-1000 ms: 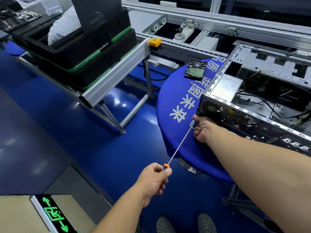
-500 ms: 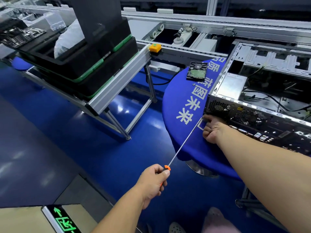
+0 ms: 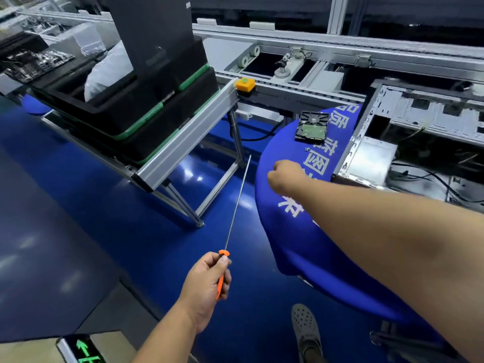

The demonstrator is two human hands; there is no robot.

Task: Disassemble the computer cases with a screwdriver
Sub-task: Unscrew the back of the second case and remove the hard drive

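Left hand [image 3: 207, 284] at 6 o'clock low in frame, fingers curled round the orange handle of the screwdriver [image 3: 235, 210], thumb laid along the handle top. Long thin shaft runs up toward 12 o'clock, tip free in air over the blue floor [image 3: 78, 218], just beside the table edge, touching nothing.

Right hand [image 3: 285, 176] at centre, arm coming in from 4 o'clock. It hangs over the blue table [image 3: 301, 244], fingers curled in a loose fist, seen from the back; cannot tell if they pinch anything. Hand is apart from the case.

Case [image 3: 408, 142] at 2 to 3 o'clock lies on the table with its side open, metal frame and black cables showing inside. Its near corner sits just to the 3 o'clock side of the right hand.

Hard drive [image 3: 311, 126] lies flat on the table at 1 o'clock of the right hand, circuit board side up. Small screws [image 3: 307, 148] lie between drive and hand, near the white lettering on the cloth.

Stacked black trays [image 3: 146, 108] with green edges sit on an aluminium rack [image 3: 188, 142] at 10 to 11 o'clock. Yellow button box [image 3: 245, 85] on the rack's far end. Conveyor [image 3: 340, 48] runs across 12 o'clock. Grey shoe [image 3: 305, 326] at 5 o'clock on the floor. Green arrow sign [image 3: 83, 349] at 7 o'clock.
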